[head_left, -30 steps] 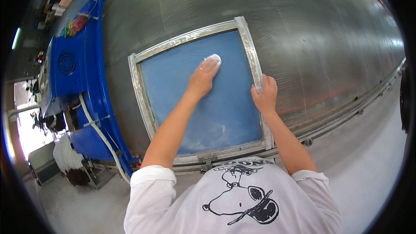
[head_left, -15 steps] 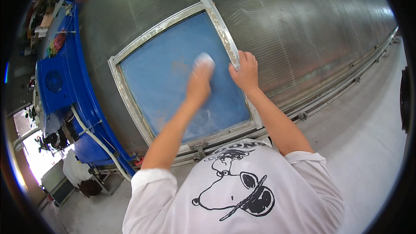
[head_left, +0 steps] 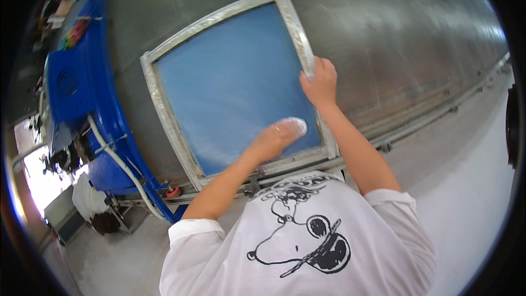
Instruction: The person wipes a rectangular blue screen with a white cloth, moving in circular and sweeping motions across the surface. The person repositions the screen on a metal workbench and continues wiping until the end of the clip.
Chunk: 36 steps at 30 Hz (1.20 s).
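A framed blue screen (head_left: 230,77) lies tilted on a wide metal surface, its pale, worn frame (head_left: 216,22) running round all sides. Over the lower right part of the blue sheet, my left hand (head_left: 272,141) is closed on a white wad (head_left: 296,126), which looks like a cloth and seems pressed to the sheet. My right hand (head_left: 320,83) grips the frame's right side, thumb toward the blue sheet and fingers over the outer edge. Motion blur softens the picture, so the wad's exact kind is unclear.
The ribbed metal table (head_left: 383,33) stretches away to the right, with a metal rail (head_left: 383,146) along its near edge. A blue machine (head_left: 87,87) with a pale hose (head_left: 112,156) stands at the left. A person in white (head_left: 90,200) is at the lower left.
My left hand has swept the white wad down and to the right across the blue sheet. My right hand keeps its grip on the frame. The whole view has shifted slightly.
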Tool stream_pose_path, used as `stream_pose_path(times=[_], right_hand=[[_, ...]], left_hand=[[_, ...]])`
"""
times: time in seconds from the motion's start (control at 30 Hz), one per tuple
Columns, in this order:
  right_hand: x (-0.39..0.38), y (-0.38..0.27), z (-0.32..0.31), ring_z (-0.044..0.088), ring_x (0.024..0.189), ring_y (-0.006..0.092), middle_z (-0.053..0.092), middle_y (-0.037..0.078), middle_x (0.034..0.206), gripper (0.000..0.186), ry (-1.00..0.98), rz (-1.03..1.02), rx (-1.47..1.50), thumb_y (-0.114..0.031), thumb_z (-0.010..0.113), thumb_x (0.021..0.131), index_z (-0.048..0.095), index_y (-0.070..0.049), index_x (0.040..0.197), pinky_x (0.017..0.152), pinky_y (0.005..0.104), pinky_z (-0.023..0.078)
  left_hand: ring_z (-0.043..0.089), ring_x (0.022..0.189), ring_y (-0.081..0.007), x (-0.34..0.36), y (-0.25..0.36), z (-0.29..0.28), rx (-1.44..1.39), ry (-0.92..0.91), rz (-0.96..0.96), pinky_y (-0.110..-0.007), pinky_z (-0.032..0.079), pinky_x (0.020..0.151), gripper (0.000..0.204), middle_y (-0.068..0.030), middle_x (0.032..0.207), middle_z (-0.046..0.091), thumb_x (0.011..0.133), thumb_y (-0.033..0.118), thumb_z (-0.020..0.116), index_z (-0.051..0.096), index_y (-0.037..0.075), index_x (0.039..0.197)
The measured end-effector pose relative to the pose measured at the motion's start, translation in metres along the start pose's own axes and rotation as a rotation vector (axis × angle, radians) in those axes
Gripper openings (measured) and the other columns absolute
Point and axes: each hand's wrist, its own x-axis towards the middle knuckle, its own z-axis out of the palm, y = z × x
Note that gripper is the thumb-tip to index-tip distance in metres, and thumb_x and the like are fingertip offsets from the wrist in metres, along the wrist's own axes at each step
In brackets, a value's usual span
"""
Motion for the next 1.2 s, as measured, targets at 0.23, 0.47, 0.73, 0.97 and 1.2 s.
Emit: stream_pose_path(times=[0.23, 0.47, 0.73, 0.97, 1.2], right_hand=[[-0.006, -0.006, 0.002, 0.054, 0.114, 0.0422, 0.057, 0.021, 0.120, 0.056, -0.045, -0.009, 0.036, -0.023, 0.074, 0.083, 0.056, 0.001, 0.130, 0.098, 0.0523, 0.043], [-0.008, -0.007, 0.001, 0.053, 0.115, 0.0437, 0.055, 0.024, 0.121, 0.059, -0.053, -0.026, 0.004, -0.025, 0.074, 0.084, 0.055, 0.004, 0.132, 0.098, 0.0522, 0.043], [-0.069, 0.016, -0.058, 0.053, 0.116, 0.0450, 0.055, 0.027, 0.120, 0.066, -0.105, -0.041, 0.051, -0.030, 0.076, 0.086, 0.052, 0.005, 0.137, 0.099, 0.0517, 0.045], [-0.205, 0.015, -0.111, 0.060, 0.109, 0.0439, 0.055, 0.025, 0.119, 0.073, -0.298, 0.319, 0.013, -0.046, 0.080, 0.086, 0.052, 0.002, 0.134, 0.093, 0.0486, 0.052], [-0.179, 0.033, -0.094, 0.067, 0.108, 0.0394, 0.064, 0.024, 0.119, 0.077, -0.340, 0.578, 0.247, -0.047, 0.085, 0.080, 0.058, 0.004, 0.130, 0.095, 0.0444, 0.053]], left_hand=[[0.045, 0.144, -0.0387, -0.071, -0.184, -0.157, 0.591, 0.775, -1.020, -0.047, 0.034, 0.122, 0.045, -0.0201, 0.151, 0.053, 0.100, 0.003, 0.043, 0.056, 0.004, 0.144], [0.049, 0.141, -0.0383, 0.038, -0.064, -0.028, 0.184, 0.531, -0.402, -0.047, 0.038, 0.120, 0.044, -0.0224, 0.147, 0.056, 0.095, 0.001, 0.052, 0.059, 0.002, 0.138], [0.066, 0.121, -0.0353, -0.098, -0.020, -0.025, 0.125, 0.656, -0.666, -0.044, 0.050, 0.108, 0.037, -0.0180, 0.128, 0.071, 0.085, -0.003, 0.057, 0.076, 0.003, 0.116], [0.062, 0.115, -0.0271, -0.308, 0.056, -0.054, -0.591, 1.644, -1.081, -0.038, 0.051, 0.100, 0.052, -0.0154, 0.134, 0.062, 0.093, 0.006, 0.049, 0.054, -0.004, 0.144], [0.060, 0.129, -0.0316, -0.359, 0.070, -0.009, -0.993, 1.711, -0.988, -0.044, 0.050, 0.106, 0.056, -0.0157, 0.147, 0.057, 0.101, 0.013, 0.044, 0.043, 0.001, 0.155]])
